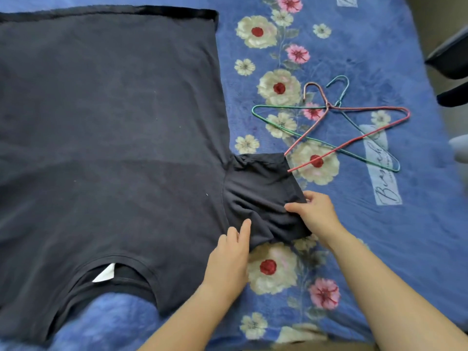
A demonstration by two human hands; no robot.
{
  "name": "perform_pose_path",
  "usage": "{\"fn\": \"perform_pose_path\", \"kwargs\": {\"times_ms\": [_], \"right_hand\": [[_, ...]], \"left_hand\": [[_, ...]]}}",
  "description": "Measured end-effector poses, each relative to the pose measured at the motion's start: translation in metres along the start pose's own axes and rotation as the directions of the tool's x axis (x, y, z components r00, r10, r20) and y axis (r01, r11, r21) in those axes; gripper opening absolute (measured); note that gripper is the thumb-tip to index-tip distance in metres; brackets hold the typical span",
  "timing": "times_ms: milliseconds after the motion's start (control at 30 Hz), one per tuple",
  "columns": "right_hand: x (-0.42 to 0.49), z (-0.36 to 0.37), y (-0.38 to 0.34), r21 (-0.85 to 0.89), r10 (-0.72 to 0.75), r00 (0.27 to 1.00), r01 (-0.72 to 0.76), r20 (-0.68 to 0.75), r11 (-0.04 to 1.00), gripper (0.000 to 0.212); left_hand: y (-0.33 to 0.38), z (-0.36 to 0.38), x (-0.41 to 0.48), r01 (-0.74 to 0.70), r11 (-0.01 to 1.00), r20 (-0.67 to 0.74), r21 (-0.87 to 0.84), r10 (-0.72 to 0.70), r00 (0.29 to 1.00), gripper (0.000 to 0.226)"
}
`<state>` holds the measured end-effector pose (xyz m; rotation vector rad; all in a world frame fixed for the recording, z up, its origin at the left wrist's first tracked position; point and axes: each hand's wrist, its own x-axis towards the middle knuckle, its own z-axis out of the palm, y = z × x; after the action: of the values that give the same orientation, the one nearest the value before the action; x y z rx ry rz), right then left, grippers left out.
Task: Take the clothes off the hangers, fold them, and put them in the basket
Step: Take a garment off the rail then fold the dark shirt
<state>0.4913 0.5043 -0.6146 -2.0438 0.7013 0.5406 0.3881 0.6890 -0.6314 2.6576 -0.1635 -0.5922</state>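
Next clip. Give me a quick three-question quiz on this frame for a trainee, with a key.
1. True or false: the dark T-shirt hangs on a hanger.
2. Which part of the shirt does the right hand pinch? A) collar B) sleeve C) bottom hem
3. Fill in: ___ wire hangers lie crossed on the floral blanket.
Key: 1 false, it lies flat on the blanket. 2 B; the left hand rests on the shirt beside the sleeve, fingers fairly straight. 3 two.
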Motion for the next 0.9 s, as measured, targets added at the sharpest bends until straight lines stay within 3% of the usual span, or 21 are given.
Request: {"fn": "perform_pose_path", "kwargs": {"times_ms": [100, 233, 300, 367, 467, 533, 600, 667, 733, 767, 833, 900], "right_hand": [[0.001, -0.017, -0.006, 0.144, -0.010, 0.999, 0.005, 0.032, 0.990, 0.010], [0.000, -0.018, -0.001, -0.020, 0.040, 0.976, -0.036, 0.213, 0.999, 0.016], [-0.003, -0.014, -0.004, -0.008, 0.069, 0.977, -0.068, 0.202, 0.998, 0.017], [-0.012, -0.012, -0.018, 0.096, 0.089, 0.976, -0.110, 0.201, 0.989, 0.019], [-0.027, -0.002, -0.048, 0.298, 0.055, 0.964, -0.134, 0.262, 0.945, 0.009], [-0.046, 0.016, -0.073, 0.359, -0.040, 0.977, -0.038, 0.208, 0.932, 0.009], [-0.066, 0.047, -0.092, 0.312, -0.187, 0.963, 0.119, 0.197, 0.943, 0.008], [-0.087, 0.076, -0.101, 0.277, -0.309, 0.866, 0.209, 0.393, 0.938, 0.030], [-0.100, 0.100, -0.102, 0.164, -0.240, 0.715, 0.175, 0.657, 0.971, 0.070], [-0.103, 0.105, -0.096, 0.089, -0.189, 0.683, 0.180, 0.706, 0.980, 0.077], [-0.100, 0.112, -0.081, -0.035, -0.170, 0.757, 0.246, 0.631, 0.969, 0.066], [-0.089, 0.108, -0.063, -0.116, -0.192, 0.882, 0.265, 0.431, 0.957, 0.039]], "left_hand": [[-0.006, -0.016, 0.008, -0.030, 0.996, 0.066, -0.089, 0.036, 0.997, 0.071], [-0.018, -0.028, 0.006, -0.080, 0.994, 0.304, -0.076, 0.100, 0.947, 0.070], [-0.022, -0.032, 0.012, 0.037, 0.962, 0.388, -0.271, 0.074, 0.919, 0.068], [-0.020, -0.038, 0.021, 0.212, 0.793, 0.361, -0.572, 0.012, 0.932, 0.056], [-0.024, -0.050, 0.030, 0.402, 0.259, 0.356, -0.878, -0.208, 0.911, 0.033], [-0.036, -0.059, 0.034, 0.448, -0.126, 0.466, -0.885, -0.245, 0.850, 0.034], [-0.053, -0.069, 0.031, 0.414, -0.371, 0.515, -0.831, -0.235, 0.824, 0.042], [-0.067, -0.077, 0.027, 0.359, -0.483, 0.517, -0.799, -0.245, 0.820, 0.052], [-0.086, -0.084, 0.020, 0.328, -0.532, 0.525, -0.781, -0.274, 0.806, 0.060], [-0.094, -0.087, 0.018, 0.319, -0.545, 0.520, -0.776, -0.265, 0.812, 0.066], [-0.110, -0.095, 0.012, 0.333, -0.547, 0.500, -0.768, -0.187, 0.845, 0.073], [-0.116, -0.098, 0.010, 0.416, -0.436, 0.521, -0.798, -0.151, 0.840, 0.056]]}}
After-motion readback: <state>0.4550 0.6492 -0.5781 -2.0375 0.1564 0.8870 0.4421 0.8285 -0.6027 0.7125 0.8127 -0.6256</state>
